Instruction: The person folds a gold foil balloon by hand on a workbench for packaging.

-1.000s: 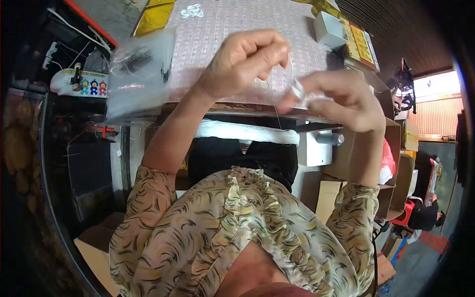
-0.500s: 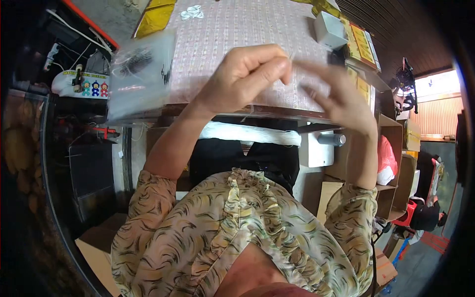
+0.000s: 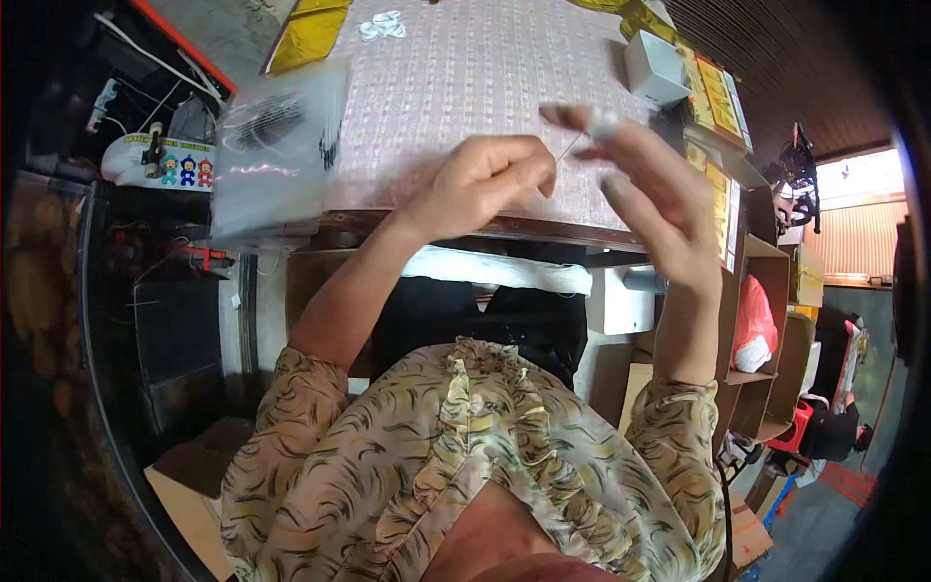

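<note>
My left hand (image 3: 485,186) is closed in a pinch above the front part of the cloth-covered table (image 3: 456,78). A thin, pale, needle-like strand (image 3: 570,145) sticks out from its fingertips toward the right hand. Facing it, my right hand (image 3: 664,199) is blurred, with thumb and fingers apart. A white wrap (image 3: 603,123) sits around one of its fingers. Across my lap, below the table edge, lies a skein of white thread (image 3: 490,269).
A clear plastic bag (image 3: 276,160) covers the table's left corner. Farther back lies a small white bundle (image 3: 383,25). A white box (image 3: 656,70) stands at the right edge near yellow cartons (image 3: 713,92). Cardboard shelves (image 3: 766,254) hold a red bag (image 3: 754,320).
My left hand has dropped slightly, toward me. My right hand has turned, its fingers now spread and reaching farther forward over the table.
</note>
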`<state>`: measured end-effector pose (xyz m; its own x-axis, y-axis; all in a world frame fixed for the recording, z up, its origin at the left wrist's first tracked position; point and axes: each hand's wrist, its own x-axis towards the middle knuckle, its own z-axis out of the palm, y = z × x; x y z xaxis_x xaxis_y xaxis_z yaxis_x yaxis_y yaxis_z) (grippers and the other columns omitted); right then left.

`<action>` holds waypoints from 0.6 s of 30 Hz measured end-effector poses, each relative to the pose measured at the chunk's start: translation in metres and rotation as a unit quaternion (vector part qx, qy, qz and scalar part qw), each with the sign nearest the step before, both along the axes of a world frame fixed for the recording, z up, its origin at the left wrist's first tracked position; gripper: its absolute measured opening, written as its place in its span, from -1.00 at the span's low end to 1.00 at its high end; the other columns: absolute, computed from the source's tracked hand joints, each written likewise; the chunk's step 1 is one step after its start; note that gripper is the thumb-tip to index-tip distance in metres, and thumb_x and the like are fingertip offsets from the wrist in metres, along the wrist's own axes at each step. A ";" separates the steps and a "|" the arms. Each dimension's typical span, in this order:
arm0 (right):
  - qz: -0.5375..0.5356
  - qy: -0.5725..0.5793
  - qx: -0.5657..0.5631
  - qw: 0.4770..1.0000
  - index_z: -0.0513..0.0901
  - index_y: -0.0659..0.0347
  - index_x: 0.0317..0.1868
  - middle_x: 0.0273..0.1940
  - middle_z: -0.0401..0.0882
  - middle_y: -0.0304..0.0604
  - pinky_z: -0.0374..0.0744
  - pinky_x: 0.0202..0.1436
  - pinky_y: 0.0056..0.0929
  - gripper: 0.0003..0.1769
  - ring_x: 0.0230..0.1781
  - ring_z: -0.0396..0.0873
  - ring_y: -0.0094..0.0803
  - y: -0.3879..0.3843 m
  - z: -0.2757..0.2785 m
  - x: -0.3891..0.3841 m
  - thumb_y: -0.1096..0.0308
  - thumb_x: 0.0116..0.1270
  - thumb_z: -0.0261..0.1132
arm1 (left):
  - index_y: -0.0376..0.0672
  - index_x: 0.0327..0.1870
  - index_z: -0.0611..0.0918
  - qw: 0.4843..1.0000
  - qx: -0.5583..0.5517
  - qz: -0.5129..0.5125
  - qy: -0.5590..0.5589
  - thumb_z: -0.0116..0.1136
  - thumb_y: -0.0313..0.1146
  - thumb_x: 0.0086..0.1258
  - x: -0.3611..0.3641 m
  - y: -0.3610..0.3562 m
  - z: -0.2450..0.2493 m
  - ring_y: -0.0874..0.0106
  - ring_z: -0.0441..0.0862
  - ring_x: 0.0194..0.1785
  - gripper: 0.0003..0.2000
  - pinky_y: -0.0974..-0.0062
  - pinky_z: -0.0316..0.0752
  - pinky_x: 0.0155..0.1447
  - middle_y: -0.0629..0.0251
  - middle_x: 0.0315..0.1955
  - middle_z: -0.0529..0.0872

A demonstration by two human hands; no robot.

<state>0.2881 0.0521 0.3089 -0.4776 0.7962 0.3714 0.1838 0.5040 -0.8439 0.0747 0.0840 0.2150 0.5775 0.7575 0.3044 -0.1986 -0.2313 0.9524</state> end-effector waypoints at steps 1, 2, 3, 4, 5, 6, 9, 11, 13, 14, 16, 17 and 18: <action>-0.001 0.002 0.001 1.000 0.63 0.38 0.30 0.18 0.71 0.12 0.64 0.26 -0.27 -0.57 0.27 0.65 -0.18 0.005 -0.007 0.003 0.56 0.46 0.14 | -0.22 -0.16 0.61 1.000 0.001 -0.001 0.002 -0.05 -0.26 0.72 -0.005 0.000 0.003 0.78 0.25 -0.50 -0.73 0.73 0.17 -0.43 0.58 -0.51 0.44; 0.016 -0.139 -0.025 0.990 0.65 0.37 0.27 0.18 0.71 0.13 0.65 0.23 -0.29 -0.59 0.21 0.68 -0.22 0.011 -0.018 0.010 0.54 0.46 0.13 | -0.21 -0.18 0.64 0.999 -0.036 -0.016 -0.030 -0.02 -0.24 0.70 -0.013 0.001 0.007 0.74 0.30 -0.45 -0.73 0.69 0.22 -0.38 0.55 -0.49 0.48; 0.035 -0.279 -0.049 0.958 0.68 0.37 0.24 0.18 0.71 0.13 0.66 0.19 -0.30 -0.60 0.16 0.72 -0.25 0.016 -0.024 0.015 0.52 0.47 0.11 | -0.21 -0.21 0.66 0.995 -0.072 -0.028 -0.063 0.02 -0.23 0.69 -0.019 0.001 0.010 0.71 0.36 -0.41 -0.72 0.64 0.28 -0.33 0.52 -0.47 0.51; 0.174 -0.212 -0.126 0.953 0.72 0.36 0.18 0.15 0.73 0.14 0.68 0.14 -0.33 -0.60 0.04 0.77 -0.29 0.019 -0.018 0.017 0.61 0.40 0.14 | -0.20 -0.20 0.66 0.995 -0.088 0.033 -0.030 0.02 -0.23 0.69 -0.022 0.001 0.011 0.69 0.41 -0.37 -0.72 0.63 0.32 -0.30 0.52 -0.46 0.51; 0.233 -0.064 -0.159 0.957 0.69 0.35 0.23 0.12 0.74 0.14 0.69 0.09 -0.32 -0.54 -0.07 0.79 -0.28 0.015 -0.027 0.020 0.69 0.33 0.19 | -0.20 -0.20 0.66 0.995 -0.089 0.040 -0.033 0.02 -0.23 0.69 -0.021 0.000 0.007 0.69 0.41 -0.37 -0.72 0.63 0.32 -0.30 0.52 -0.46 0.51; 0.207 0.037 -0.199 0.957 0.66 0.35 0.26 0.13 0.74 0.14 0.68 0.13 -0.32 -0.50 -0.01 0.78 -0.27 0.010 -0.027 0.016 0.72 0.31 0.20 | -0.20 -0.21 0.65 0.995 -0.088 0.045 -0.030 0.02 -0.24 0.68 -0.016 -0.003 -0.002 0.68 0.41 -0.37 -0.73 0.63 0.33 -0.29 0.51 -0.46 0.53; 0.065 0.108 -0.093 0.988 0.60 0.37 0.33 0.17 0.72 0.13 0.63 0.26 -0.28 -0.44 0.18 0.71 -0.24 0.008 -0.034 0.001 0.74 0.30 0.19 | -0.20 -0.24 0.65 0.996 -0.080 0.046 -0.015 0.02 -0.28 0.67 -0.011 -0.004 -0.012 0.67 0.41 -0.37 -0.75 0.63 0.35 -0.26 0.49 -0.45 0.57; -0.059 -0.265 -0.061 0.960 0.62 0.42 0.29 0.17 0.71 0.08 0.59 0.33 -0.24 -0.49 0.29 0.64 -0.24 0.012 -0.032 -0.002 0.74 0.32 0.16 | -0.17 -0.23 0.64 0.998 -0.047 0.028 0.024 -0.02 -0.30 0.68 -0.015 -0.005 -0.011 0.75 0.21 -0.52 -0.75 0.70 0.08 -0.46 0.62 -0.53 0.41; 0.026 -0.272 -0.055 0.961 0.64 0.45 0.25 0.18 0.72 0.05 0.61 0.29 -0.24 -0.54 0.26 0.65 -0.24 0.017 -0.037 0.005 0.72 0.36 0.14 | -0.16 -0.22 0.64 0.997 -0.043 0.054 0.037 -0.01 -0.30 0.69 -0.020 0.005 -0.018 0.76 0.21 -0.53 -0.76 0.72 0.07 -0.46 0.62 -0.54 0.40; 0.109 -0.141 -0.137 0.974 0.65 0.46 0.24 0.18 0.71 0.06 0.60 0.29 -0.25 -0.57 0.26 0.64 -0.24 0.018 -0.034 0.006 0.70 0.38 0.15 | -0.17 -0.22 0.63 0.996 -0.078 0.035 0.019 -0.01 -0.29 0.69 -0.021 0.007 -0.021 0.76 0.20 -0.54 -0.76 0.71 0.07 -0.48 0.61 -0.54 0.39; 0.097 -0.046 -0.187 0.977 0.63 0.47 0.25 0.21 0.69 0.08 0.58 0.31 -0.26 -0.58 0.26 0.64 -0.23 0.019 -0.041 0.001 0.67 0.42 0.13 | -0.19 -0.18 0.63 0.977 -0.194 -0.045 -0.073 -0.01 -0.26 0.71 -0.021 0.003 -0.021 0.73 0.25 -0.55 -0.75 0.69 0.14 -0.50 0.56 -0.54 0.44; 0.092 0.002 -0.208 0.974 0.62 0.47 0.26 0.22 0.68 0.10 0.57 0.31 -0.27 -0.59 0.25 0.64 -0.23 0.019 -0.045 -0.001 0.65 0.44 0.12 | -0.19 -0.18 0.63 0.977 -0.197 -0.047 -0.071 -0.01 -0.26 0.71 -0.019 0.002 -0.020 0.73 0.25 -0.55 -0.75 0.69 0.14 -0.50 0.56 -0.54 0.44; 0.056 0.021 -0.124 0.990 0.59 0.48 0.30 0.23 0.67 0.10 0.55 0.32 -0.30 -0.58 0.25 0.62 -0.27 0.023 -0.048 -0.014 0.63 0.47 0.12 | -0.20 -0.15 0.63 0.980 -0.189 -0.024 -0.064 -0.02 -0.27 0.72 -0.014 0.001 -0.018 0.72 0.30 -0.55 -0.75 0.69 0.19 -0.50 0.52 -0.53 0.48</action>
